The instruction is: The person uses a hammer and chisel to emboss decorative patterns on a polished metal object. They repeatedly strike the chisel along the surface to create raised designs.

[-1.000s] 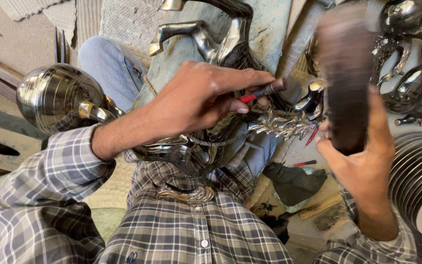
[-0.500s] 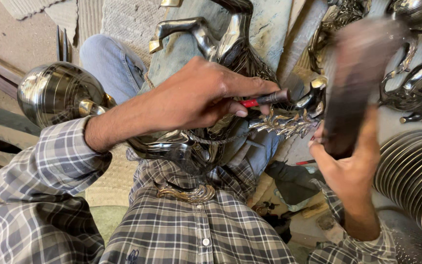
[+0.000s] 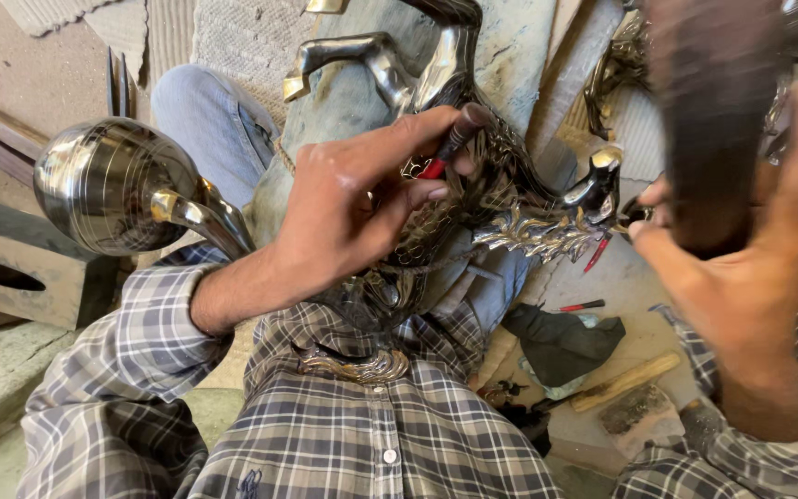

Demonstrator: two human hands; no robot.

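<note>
Left hand (image 3: 353, 208) is curled around a small red-handled punch (image 3: 450, 148), tip pressed on the shiny metal horse figure (image 3: 473, 194) lying across the person's lap. Right hand (image 3: 741, 268) is raised beside it, gripping a dark wooden mallet (image 3: 713, 120), which is blurred.

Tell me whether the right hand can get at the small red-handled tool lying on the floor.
Probably not now: the right hand is raised and full, gripping a dark wooden block. The red-handled tool lies uncovered below.
</note>
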